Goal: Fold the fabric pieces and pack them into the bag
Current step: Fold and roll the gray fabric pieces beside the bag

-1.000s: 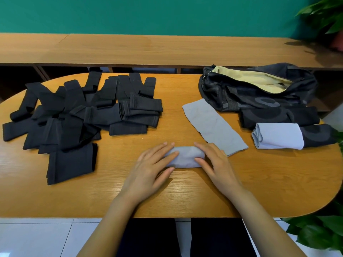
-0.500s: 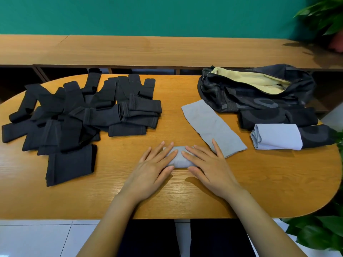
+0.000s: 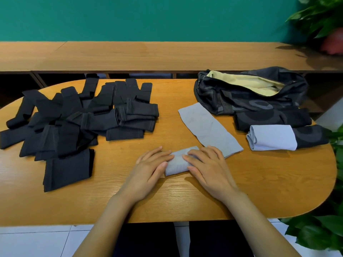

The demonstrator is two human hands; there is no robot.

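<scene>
A small folded grey fabric piece [image 3: 177, 165] lies on the wooden table [image 3: 167, 204] near its front middle. My left hand [image 3: 149, 170] lies flat with straight fingers on the fold's left end. My right hand [image 3: 206, 166] presses its right end with straight fingers. A flat grey strip [image 3: 207, 127] lies just behind, slanting away to the left. A folded light-grey piece [image 3: 272, 137] rests at the right, in front of the dark bag [image 3: 246, 95], whose mouth gapes and shows a yellow lining. A heap of dark fabric pieces [image 3: 74, 117] covers the table's left side.
A long wooden bench [image 3: 148, 56] runs behind the table under a green wall. Leafy plants [image 3: 319, 227] stand at the right edge, near and far. White floor tiles show below the table's front edge.
Both hands slid inward over the grey fold, pressed it flat, and now sit slightly apart on its two ends. The fold looks shorter than a second ago.
</scene>
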